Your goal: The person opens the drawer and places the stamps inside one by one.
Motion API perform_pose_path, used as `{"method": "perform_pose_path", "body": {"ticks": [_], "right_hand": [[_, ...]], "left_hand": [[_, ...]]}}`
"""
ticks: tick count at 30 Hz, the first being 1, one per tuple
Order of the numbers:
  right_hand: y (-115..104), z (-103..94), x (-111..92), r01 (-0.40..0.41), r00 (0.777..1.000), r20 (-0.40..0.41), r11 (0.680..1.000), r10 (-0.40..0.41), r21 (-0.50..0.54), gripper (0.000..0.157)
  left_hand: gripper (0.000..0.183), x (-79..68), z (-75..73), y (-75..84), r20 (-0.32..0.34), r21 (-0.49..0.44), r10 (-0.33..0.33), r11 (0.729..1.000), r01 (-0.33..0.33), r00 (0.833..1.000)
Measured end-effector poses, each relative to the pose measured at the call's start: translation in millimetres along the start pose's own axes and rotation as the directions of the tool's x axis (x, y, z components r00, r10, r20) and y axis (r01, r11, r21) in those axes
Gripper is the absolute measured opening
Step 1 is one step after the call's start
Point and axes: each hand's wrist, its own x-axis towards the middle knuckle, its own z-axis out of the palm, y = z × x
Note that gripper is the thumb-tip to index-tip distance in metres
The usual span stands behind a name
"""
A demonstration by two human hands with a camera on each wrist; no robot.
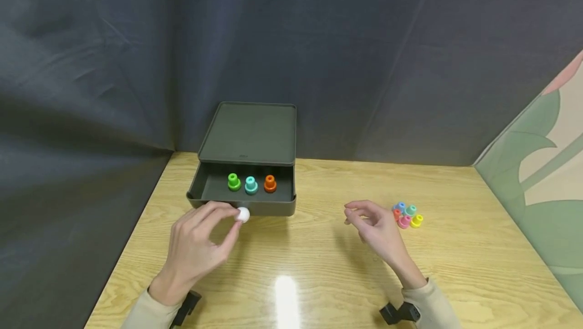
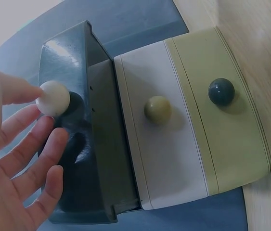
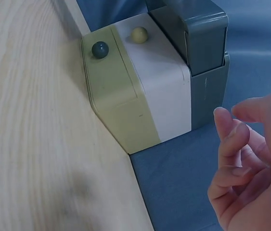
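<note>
My left hand (image 1: 193,248) pinches the round white knob (image 1: 243,214) on the front of a dark green drawer (image 1: 286,208), which is pulled out of its small cabinet (image 1: 255,131). Inside the drawer stand a green peg (image 1: 234,182), a turquoise peg (image 1: 251,186) and an orange peg (image 1: 270,183). The left wrist view also shows thumb and finger at the knob (image 2: 53,98). Over the table to the right, my right hand (image 1: 375,230) hangs with loosely bent fingers and holds nothing visible.
Several coloured pegs, among them a yellow one (image 1: 416,221) and a pink one (image 1: 404,222), cluster beside the right hand. Below the pulled-out drawer are a white drawer (image 2: 159,159) and a yellow-green drawer (image 2: 231,139), both pushed in. Dark cloth (image 1: 341,66) stands behind the wooden table (image 1: 337,288).
</note>
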Motion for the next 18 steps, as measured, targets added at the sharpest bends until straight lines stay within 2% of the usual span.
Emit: {"method": "perform_pose_path", "body": {"ticks": [4, 11, 18], "right_hand": [[4, -2.6, -4, -0.012, 1.0, -0.007, 1.0, 0.012, 0.004, 0.02], [11, -6.6, -8, -0.009, 1.0, -0.029, 1.0, 0.008, -0.008, 0.021], [22, -12.0, -14, -0.003, 0.998, -0.058, 1.0, 0.002, -0.017, 0.02]], "left_hand": [[0.015, 4.0, 1.5, -1.1, -0.003, 0.006, -0.012, 1.0, 0.012, 1.0], [0.016, 11.8, 4.6, -6.5, -0.027, 0.055, 0.007, 0.998, -0.005, 1.0], [0.015, 17.3, 10.4, -12.7, -0.024, 0.079, -0.031, 0.996, 0.033, 0.999]]}}
